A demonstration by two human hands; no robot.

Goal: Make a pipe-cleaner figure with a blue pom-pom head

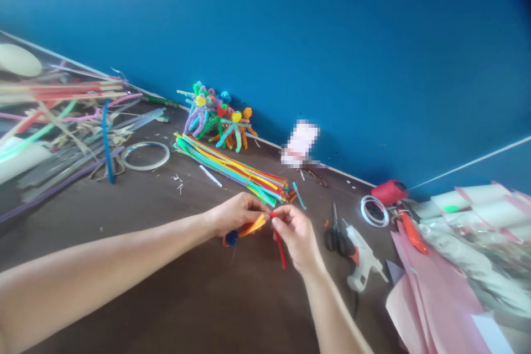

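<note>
Tabletop [166,298], pipe cleaners [251,227] between both hands [236,213] [297,238]

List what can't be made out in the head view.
Head view:
Join of the red pipe cleaner and orange pipe cleaner: hidden by the left hand and right hand.
White item by the wall: pixelated, so unreadable.
Pink paper sheets: cut off by the bottom edge.
Rear pipe-cleaner figures: partly hidden by the front ones.

Left hand [236,214] and right hand [296,239] pinch close together.
</note>
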